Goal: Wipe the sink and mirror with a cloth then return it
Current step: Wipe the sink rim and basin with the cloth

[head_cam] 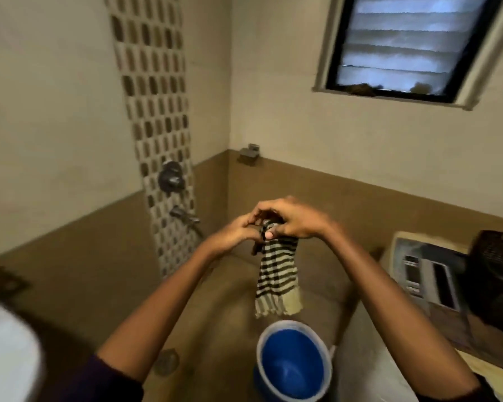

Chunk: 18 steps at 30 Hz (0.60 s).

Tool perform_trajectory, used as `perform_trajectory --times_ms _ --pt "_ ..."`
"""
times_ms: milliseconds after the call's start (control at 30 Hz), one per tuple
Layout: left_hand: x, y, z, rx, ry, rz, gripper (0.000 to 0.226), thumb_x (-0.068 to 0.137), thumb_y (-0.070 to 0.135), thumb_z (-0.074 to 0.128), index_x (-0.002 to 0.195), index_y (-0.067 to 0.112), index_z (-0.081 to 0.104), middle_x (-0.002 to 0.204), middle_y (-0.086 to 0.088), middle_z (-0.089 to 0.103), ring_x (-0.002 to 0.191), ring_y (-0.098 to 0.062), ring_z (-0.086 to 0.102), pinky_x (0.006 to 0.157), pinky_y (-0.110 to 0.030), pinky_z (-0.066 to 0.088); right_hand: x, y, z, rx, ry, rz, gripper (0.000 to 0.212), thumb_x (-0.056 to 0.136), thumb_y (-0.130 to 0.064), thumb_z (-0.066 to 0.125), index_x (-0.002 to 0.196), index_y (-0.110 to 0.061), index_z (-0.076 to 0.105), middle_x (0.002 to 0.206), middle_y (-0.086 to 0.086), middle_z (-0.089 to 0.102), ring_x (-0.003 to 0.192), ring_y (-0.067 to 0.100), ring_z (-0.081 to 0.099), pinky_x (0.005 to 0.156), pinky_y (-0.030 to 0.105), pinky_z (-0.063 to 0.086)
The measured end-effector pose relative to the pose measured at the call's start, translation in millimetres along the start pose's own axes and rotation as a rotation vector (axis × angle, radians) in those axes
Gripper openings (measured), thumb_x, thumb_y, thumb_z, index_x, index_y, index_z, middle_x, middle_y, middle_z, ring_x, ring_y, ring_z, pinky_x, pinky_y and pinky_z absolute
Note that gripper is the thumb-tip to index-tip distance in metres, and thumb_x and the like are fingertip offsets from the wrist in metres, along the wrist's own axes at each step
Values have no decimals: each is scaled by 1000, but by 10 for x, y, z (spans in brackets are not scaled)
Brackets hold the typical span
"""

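Note:
A striped cloth (276, 274), dark and pale green with a fringed end, hangs down in front of me above the floor. My right hand (294, 220) grips its bunched top. My left hand (238, 233) pinches the same top end from the left, touching the right hand. A white sink edge (6, 352) shows at the lower left, blurred. No mirror is in view.
A blue bucket (292, 367) stands on the brown floor below the cloth. A washing machine (427, 274) with a dark basket (497, 277) on it is at the right. Shower taps (172, 177) sit on the left wall; a louvred window (413, 44) is high right.

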<state>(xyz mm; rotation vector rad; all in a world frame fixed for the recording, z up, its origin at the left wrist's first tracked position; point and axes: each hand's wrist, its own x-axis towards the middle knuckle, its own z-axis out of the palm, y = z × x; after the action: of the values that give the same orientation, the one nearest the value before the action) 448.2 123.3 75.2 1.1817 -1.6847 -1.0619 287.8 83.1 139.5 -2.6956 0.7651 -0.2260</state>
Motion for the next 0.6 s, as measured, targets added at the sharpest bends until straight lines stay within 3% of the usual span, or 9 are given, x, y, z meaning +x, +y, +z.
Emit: perform_trajectory --times_ms 67,167,233,267,367,433,600 --pt "-403 -108 -313 25 48 -70 36 82 -15 52 107 11 55 86 2 57 71 9 58 62 -8 43 288 -346 180 -20 -34 -81 40 79 -7 71 116 -15 59 116 4 67 108 16 59 93 32 47" --pt "-1088 -238 -842 158 178 -160 30 82 2 67 111 4 60 87 -8 57 76 -13 52 65 -25 38 668 -836 450 -15 -54 -185 38 78 -9 73 112 -16 59 111 0 65 98 9 56 76 14 42" --pt "-1493 -328 -1144 349 254 -180 26 79 11 73 104 6 64 83 -3 61 67 -4 53 61 -23 41 874 -1117 614 -14 -60 -242 37 77 -12 75 110 -16 59 105 -4 61 93 6 51 69 6 35" --pt "-1705 -372 -1277 426 315 -196 21 79 12 73 99 8 67 82 -3 64 66 -2 54 63 -24 44 980 -1270 703 -14 -62 -265 36 77 -13 75 110 -16 60 104 -4 60 92 6 50 69 6 34" --pt "-2313 -456 -1621 460 467 -241 9 83 9 69 92 7 69 83 -15 68 74 -16 57 71 -34 47 1289 -1717 989 -21 -49 -305 30 78 -19 74 105 -14 62 107 2 65 92 10 55 74 18 41" --pt "-2706 -464 -1800 472 519 -261 5 88 9 62 89 10 67 81 -10 66 77 -16 57 72 -34 45 1458 -2017 1203 -25 -58 -310 24 79 -22 74 99 -12 64 103 5 67 92 16 59 75 27 45" --pt "-3525 -430 -2183 708 584 -314 18 93 11 53 99 4 69 99 -15 72 89 -22 63 81 -34 45 1706 -2701 1782 84 -26 -356 23 74 -22 78 87 -9 64 87 3 65 80 14 57 65 22 38"
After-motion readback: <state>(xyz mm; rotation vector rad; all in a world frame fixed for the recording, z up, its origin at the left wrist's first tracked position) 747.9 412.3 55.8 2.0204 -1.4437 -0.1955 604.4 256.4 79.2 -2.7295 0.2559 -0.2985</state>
